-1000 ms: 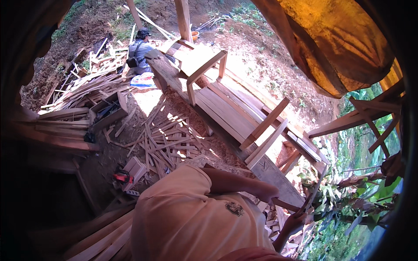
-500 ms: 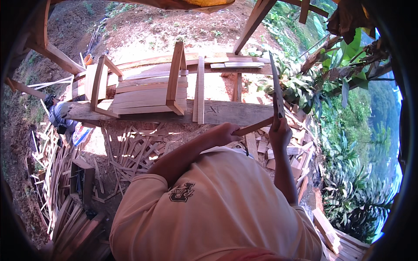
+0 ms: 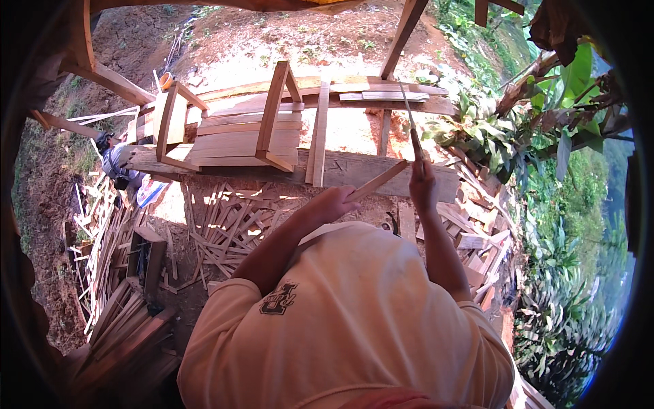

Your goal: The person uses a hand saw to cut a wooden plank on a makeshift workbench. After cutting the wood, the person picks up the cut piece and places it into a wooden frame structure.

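Observation:
My left hand (image 3: pixel 334 203) is closed around one end of a short wooden strip (image 3: pixel 379 180), which points up and to the right in front of my body. My right hand (image 3: pixel 423 183) grips the handle of a long, thin-bladed machete (image 3: pixel 413 133). Its blade points away from me, seen nearly edge-on, with the tip over the far planks. A small gap separates the strip's free end from my right hand. Beyond both hands lies the thick front beam (image 3: pixel 361 174) of a wooden workbench.
Two wooden frames (image 3: pixel 271 116) (image 3: pixel 163 129) stand around flat boards (image 3: pixel 235 146) on the bench. A loose batten (image 3: pixel 318 133) crosses it. Offcuts (image 3: pixel 231 225) litter the ground, with stacked strips (image 3: pixel 116 238) at left. A person (image 3: pixel 116 160) is at far left; leafy plants (image 3: pixel 487 133) grow at right.
My right hand and the machete have moved up and away from the strip's end, which they were beside before. The strip tilts more steeply now. The whole view has shifted slightly.

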Demonstrator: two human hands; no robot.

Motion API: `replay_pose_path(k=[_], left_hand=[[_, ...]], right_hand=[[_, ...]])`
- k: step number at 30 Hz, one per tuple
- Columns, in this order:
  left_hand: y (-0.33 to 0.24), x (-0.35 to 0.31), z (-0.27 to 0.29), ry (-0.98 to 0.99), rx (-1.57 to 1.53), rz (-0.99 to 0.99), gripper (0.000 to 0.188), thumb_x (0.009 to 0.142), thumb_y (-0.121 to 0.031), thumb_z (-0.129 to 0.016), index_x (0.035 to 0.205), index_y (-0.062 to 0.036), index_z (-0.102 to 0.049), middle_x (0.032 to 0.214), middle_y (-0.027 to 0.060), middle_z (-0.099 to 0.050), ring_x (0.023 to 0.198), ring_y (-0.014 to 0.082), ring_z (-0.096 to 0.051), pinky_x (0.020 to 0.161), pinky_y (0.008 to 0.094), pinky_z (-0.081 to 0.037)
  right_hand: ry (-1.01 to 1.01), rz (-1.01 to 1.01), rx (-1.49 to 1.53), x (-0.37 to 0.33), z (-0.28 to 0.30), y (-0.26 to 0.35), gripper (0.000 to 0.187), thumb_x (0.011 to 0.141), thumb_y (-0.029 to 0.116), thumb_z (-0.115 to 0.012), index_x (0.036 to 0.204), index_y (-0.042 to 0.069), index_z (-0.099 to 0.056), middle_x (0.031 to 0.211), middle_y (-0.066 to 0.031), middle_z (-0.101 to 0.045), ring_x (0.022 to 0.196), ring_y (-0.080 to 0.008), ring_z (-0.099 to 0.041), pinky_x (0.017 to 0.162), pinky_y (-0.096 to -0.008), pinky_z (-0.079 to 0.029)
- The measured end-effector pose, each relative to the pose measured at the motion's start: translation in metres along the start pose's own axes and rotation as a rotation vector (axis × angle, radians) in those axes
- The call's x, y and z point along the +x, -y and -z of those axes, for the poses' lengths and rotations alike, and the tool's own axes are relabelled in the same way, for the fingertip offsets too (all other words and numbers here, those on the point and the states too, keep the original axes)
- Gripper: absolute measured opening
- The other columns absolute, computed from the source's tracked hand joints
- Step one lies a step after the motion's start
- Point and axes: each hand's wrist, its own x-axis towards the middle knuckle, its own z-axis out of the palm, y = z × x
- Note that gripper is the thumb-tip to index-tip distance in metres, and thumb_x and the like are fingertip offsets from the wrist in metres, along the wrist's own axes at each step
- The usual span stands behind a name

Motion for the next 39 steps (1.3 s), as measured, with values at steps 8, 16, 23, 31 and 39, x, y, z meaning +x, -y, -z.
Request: replay_pose_path(k=[8, 16, 23, 31, 39], left_hand=[[0.016, -0.052, 0.007, -0.277, -0.109, 0.182, 0.035, 0.092, -0.029, -0.074, 0.105, 0.0015, -0.063, 0.079, 0.016, -0.065, 0.072, 0.0246, -0.064, 0.069, 0.042, -0.049], [-0.011, -0.079, 0.012, -0.457, -0.292, 0.163, 0.031, 0.096, -0.022, -0.071, 0.113, 0.0027, -0.064, 0.088, 0.0131, -0.07, 0.08, 0.0148, -0.062, 0.074, 0.0359, -0.05], [-0.044, -0.067, 0.019, -0.348, -0.295, 0.182, 0.03, 0.096, -0.022, -0.072, 0.111, 0.0022, -0.063, 0.081, 0.0061, -0.063, 0.075, 0.0121, -0.056, 0.068, 0.0332, -0.048], [-0.092, -0.025, 0.019, -0.093, -0.25, 0.049, 0.032, 0.096, -0.023, -0.073, 0.114, 0.0016, -0.063, 0.082, 0.0081, -0.065, 0.076, 0.0137, -0.057, 0.072, 0.0342, -0.049], [-0.105, -0.01, 0.011, -0.029, -0.177, -0.109, 0.031, 0.096, -0.024, -0.073, 0.112, 0.0017, -0.065, 0.08, 0.009, -0.065, 0.075, 0.0138, -0.058, 0.07, 0.0348, -0.049]], right_hand=[[0.246, 0.186, -0.295, 0.016, -0.074, -0.068, 0.031, 0.094, 0.013, -0.059, 0.124, 0.004, -0.061, 0.102, -0.02, -0.068, 0.091, -0.0404, -0.066, 0.076, -0.0516, -0.053], [0.582, 0.221, -0.243, -0.003, -0.112, -0.127, 0.039, 0.086, 0.007, -0.064, 0.124, 0.002, -0.062, 0.115, -0.0244, -0.066, 0.11, -0.0413, -0.062, 0.095, -0.0482, -0.051], [0.504, -0.027, 0.438, 0.064, -0.022, 0.018, 0.026, 0.105, 0.026, -0.06, 0.104, 0.0, -0.065, 0.085, -0.014, -0.068, 0.073, -0.0228, -0.068, 0.069, -0.0367, -0.052], [0.321, 0.527, -0.134, 0.108, 0.1, 0.061, 0.023, 0.099, 0.026, -0.065, 0.089, 0.005, -0.064, 0.078, -0.0118, -0.064, 0.069, -0.033, -0.066, 0.062, -0.0445, -0.052], [0.231, 0.713, -0.432, 0.099, 0.151, 0.052, 0.026, 0.094, 0.023, -0.069, 0.075, 0.005, -0.063, 0.069, -0.0106, -0.06, 0.066, -0.033, -0.065, 0.062, -0.046, -0.051]])
